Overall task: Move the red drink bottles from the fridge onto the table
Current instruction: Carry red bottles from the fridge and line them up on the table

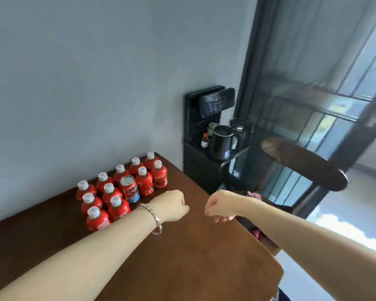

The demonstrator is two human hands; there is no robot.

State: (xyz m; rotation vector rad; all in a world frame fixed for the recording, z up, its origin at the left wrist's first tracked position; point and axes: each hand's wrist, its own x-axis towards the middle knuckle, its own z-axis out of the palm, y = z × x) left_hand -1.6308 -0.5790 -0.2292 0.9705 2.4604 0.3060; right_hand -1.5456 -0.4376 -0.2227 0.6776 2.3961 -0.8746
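the likeliest slip is a knock: the left forearm lies just beside the nearest of the red drink bottles [110, 195], and they stand packed close, so a sideways sweep could topple one into its neighbours. the left grip [172, 206] and right grip [220, 206] both hover over the counter [193, 257], fingers curled in, holding nothing. the bottles stand upright in rows at the counter's back left, near the wall. they are squat, red-wrapped, with white caps. a cola can [129, 190] stands among them. the fridge is out of view.
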